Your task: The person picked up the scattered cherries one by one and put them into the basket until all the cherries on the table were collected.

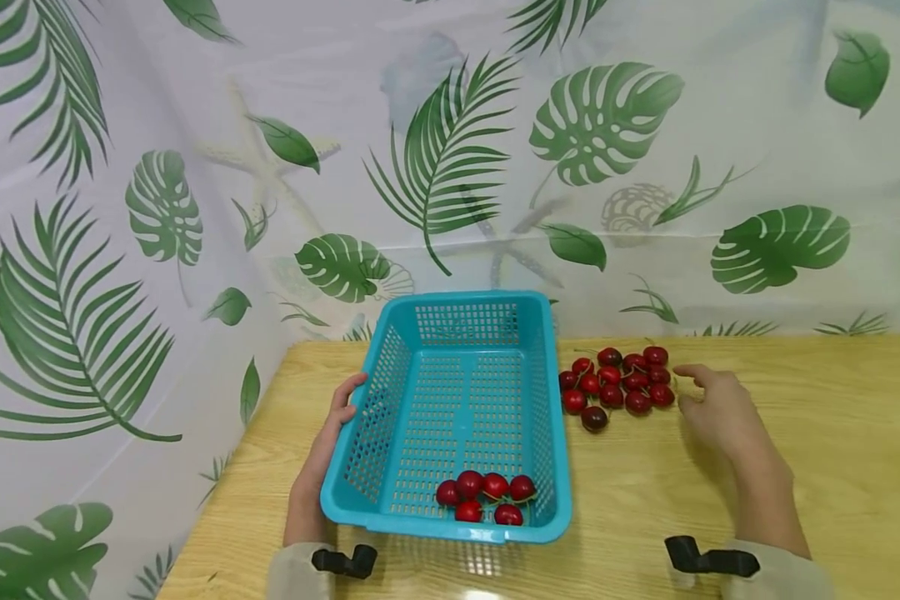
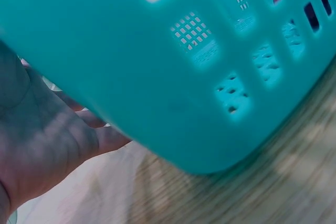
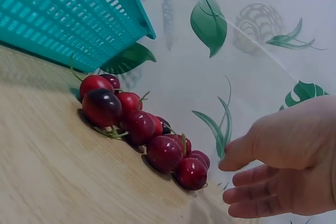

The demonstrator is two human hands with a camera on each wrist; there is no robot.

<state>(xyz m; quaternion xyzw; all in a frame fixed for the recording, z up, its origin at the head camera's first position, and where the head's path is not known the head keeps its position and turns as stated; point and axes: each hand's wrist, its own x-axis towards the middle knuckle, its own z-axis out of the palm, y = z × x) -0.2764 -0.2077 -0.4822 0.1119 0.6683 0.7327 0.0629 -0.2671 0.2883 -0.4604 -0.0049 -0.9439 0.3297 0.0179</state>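
Note:
A turquoise plastic basket (image 1: 465, 532) with slotted walls stands on the wooden table. In its front right corner lie several red cherries (image 1: 495, 485). My left hand (image 1: 328, 437) rests against the basket's left side, fingertips at the rim. The left wrist view has that hand (image 2: 42, 129) with fairly straight fingers, partly hidden behind the basket wall. Right of the basket, a loose cluster of dark red cherries (image 1: 611, 395), some with green stems, lies on the table. Beside the cluster's right edge is my right hand (image 1: 723, 412), fingers extended, nothing held; its fingertips point towards the cherries.
A light wooden table (image 1: 855, 417) carries everything. Behind it and at the left hangs a pale cloth (image 1: 480, 208) printed with green leaves. Black wrist mounts (image 1: 712, 560) show at both sleeves. The cherry cluster lies close beside the basket's right wall.

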